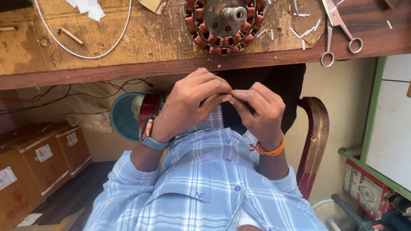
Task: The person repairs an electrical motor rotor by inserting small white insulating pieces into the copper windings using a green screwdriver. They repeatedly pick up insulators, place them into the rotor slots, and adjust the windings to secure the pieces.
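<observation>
Left hand and right hand meet fingertip to fingertip, pinched together on something too small to identify — beyond them, a copper-wound motor stator and scissors.

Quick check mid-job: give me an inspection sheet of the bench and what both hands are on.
Surface: worn wooden bench, scuffed and chipped.
Job's things: wound stator with copper coils and a centre shaft lies on the bench; something small is pinched between the fingertips, too hidden to identify.
Clutter: scissors, white paper slivers, paper scraps, a small stick.
Hands: left hand and right hand meet fingertip to fingertip below the bench edge.
Cables: white wire loop on the bench; red wires under it.
Surroundings: wooden chair arm, teal bucket, cardboard boxes.
</observation>
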